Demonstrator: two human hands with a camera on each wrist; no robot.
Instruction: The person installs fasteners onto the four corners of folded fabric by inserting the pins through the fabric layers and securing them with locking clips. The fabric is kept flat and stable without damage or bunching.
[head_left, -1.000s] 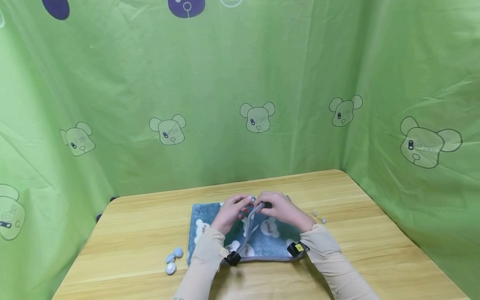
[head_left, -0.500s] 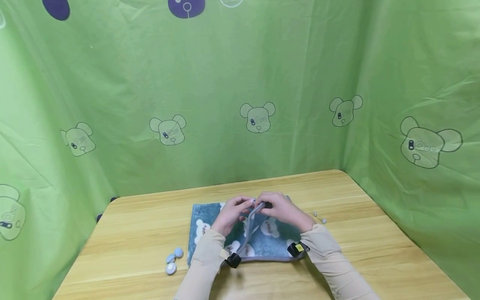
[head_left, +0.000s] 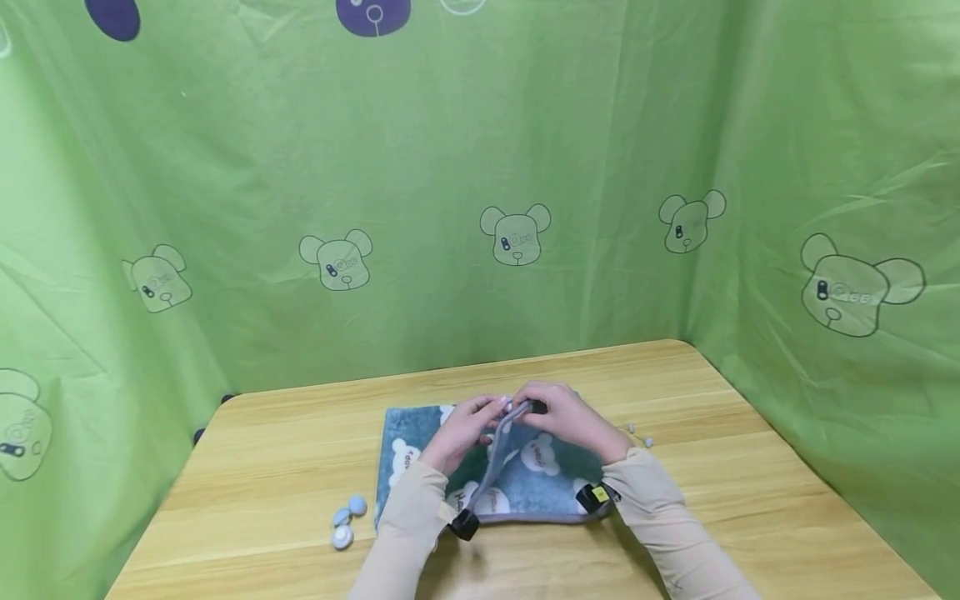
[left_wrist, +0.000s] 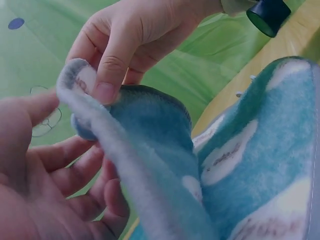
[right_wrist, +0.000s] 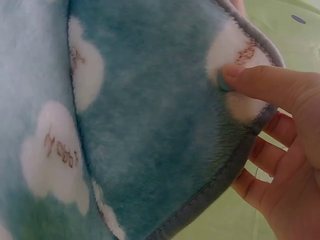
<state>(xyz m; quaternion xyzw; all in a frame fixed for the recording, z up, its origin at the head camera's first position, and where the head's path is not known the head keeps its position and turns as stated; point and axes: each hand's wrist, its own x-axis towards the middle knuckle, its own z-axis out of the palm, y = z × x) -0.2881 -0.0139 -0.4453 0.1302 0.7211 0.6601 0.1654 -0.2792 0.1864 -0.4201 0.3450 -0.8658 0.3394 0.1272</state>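
A plush teal cloth point(head_left: 555, 496) with grey binding and white bear-shaped patches lies on the table, one corner lifted and folded up. My right hand point(head_left: 562, 414) pinches that corner. In the right wrist view its thumb point(right_wrist: 260, 82) presses a small blue-green round piece point(right_wrist: 225, 82) against the pile, with the other fingers behind the cloth. My left hand point(head_left: 465, 429) is at the same corner from the left. Its thumb and index finger hold a round light blue cap point(left_wrist: 82, 129) at the bound edge, seen in the left wrist view. The cap is partly hidden behind the edge.
Left of the cloth, on the wooden table point(head_left: 247, 467), lie two blue caps point(head_left: 357, 505) and a white-topped one point(head_left: 342, 537). Two small pale pieces point(head_left: 648, 442) sit right of my right wrist. Green curtain point(head_left: 450, 317) surrounds the table's back and sides.
The left hand's fingers have moved slightly right, up to the lifted corner, bringing the blue cap behind the edge. My right hand keeps its grip nearly in place.
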